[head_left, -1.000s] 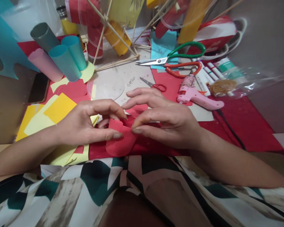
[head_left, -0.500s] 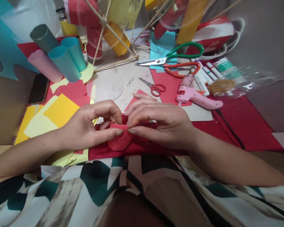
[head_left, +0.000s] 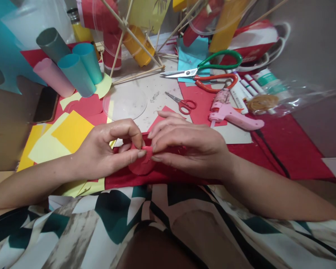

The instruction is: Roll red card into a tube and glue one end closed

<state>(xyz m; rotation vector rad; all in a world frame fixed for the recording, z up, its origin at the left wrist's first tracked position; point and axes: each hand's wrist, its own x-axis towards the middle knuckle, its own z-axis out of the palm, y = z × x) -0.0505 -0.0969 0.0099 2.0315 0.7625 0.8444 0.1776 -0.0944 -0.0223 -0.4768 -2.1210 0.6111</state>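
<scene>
The desk (head_left: 302, 155) was crowded across the upper half of the frame — tubes (head_left: 77, 76) at upper left, large scissors (head_left: 195, 71) and a glue gun (head_left: 231, 116) right of centre. Mid-frame, both hands grasped one red paper (head_left: 141, 167): the left hand (head_left: 110, 145) pinched its upper edge, thumb against finger — the right hand (head_left: 193, 147) pinched just beside. Small scissors (head_left: 181, 102) lay above the right hand.

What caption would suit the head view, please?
Left hand and right hand pinching a rounded piece of red paper.
</scene>
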